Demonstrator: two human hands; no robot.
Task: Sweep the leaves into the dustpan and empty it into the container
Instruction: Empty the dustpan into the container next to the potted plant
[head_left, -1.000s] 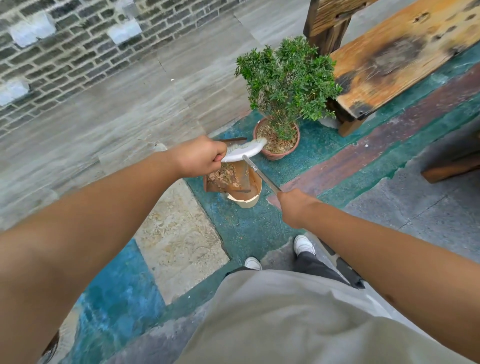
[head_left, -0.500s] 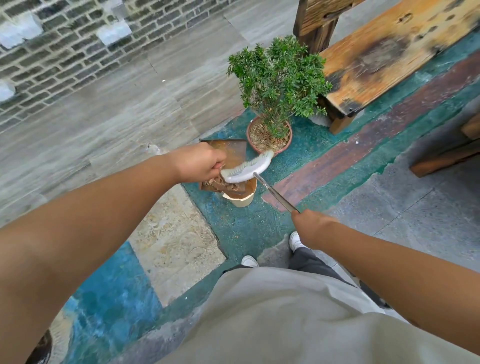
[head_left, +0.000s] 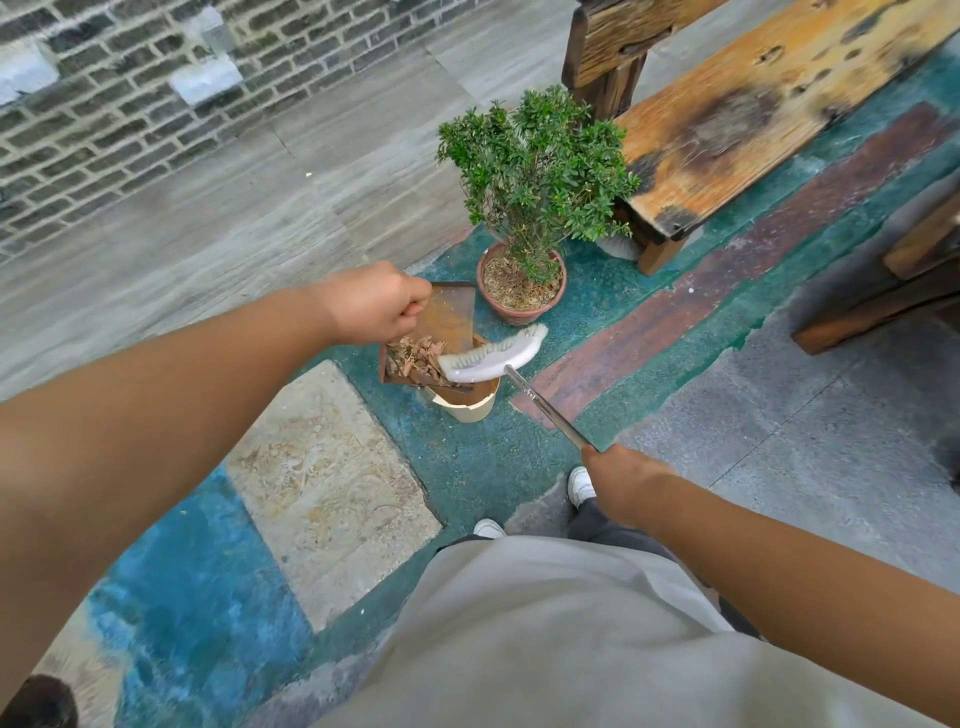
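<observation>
Tipping a rusty dustpan (head_left: 447, 317) over a cream container (head_left: 465, 402), a person's left hand (head_left: 371, 304) grips its handle with fingers curled tight. The pan now stands steeper than a second ago, and the leaves (head_left: 413, 356) have slid to its lower lip, below those fingers. The right hand (head_left: 621, 480), wrapped around the handle, draws the brush (head_left: 493, 356) down across them; emptying looks nearly done.

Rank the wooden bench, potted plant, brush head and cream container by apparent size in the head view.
1. Wooden bench, cut off by the frame.
2. Potted plant.
3. Brush head and cream container: unsure, the container is partly hidden.
</observation>
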